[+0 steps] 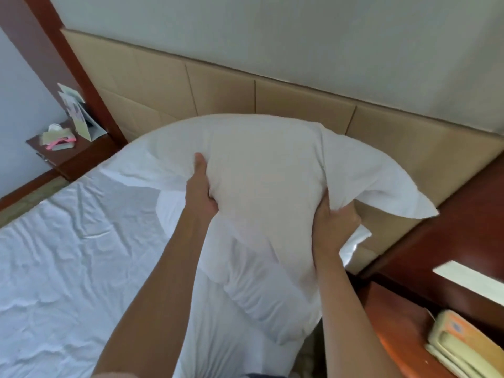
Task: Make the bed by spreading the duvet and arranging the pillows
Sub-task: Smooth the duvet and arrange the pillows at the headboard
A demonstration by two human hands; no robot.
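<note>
Pillow [261,170]: I held it raised above the bed's [68,263] head end, at 12 o'clock before the headboard [223,88].
Left hand [200,186]: gripped its near left edge.
Right hand [331,222]: clutched its near right edge.

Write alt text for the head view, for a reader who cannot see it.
Both hands, left and right, grip a white pillow held up before a tan headboard. Below lies a wrinkled white sheet; a telephone sits on a wooden nightstand at right.
</note>
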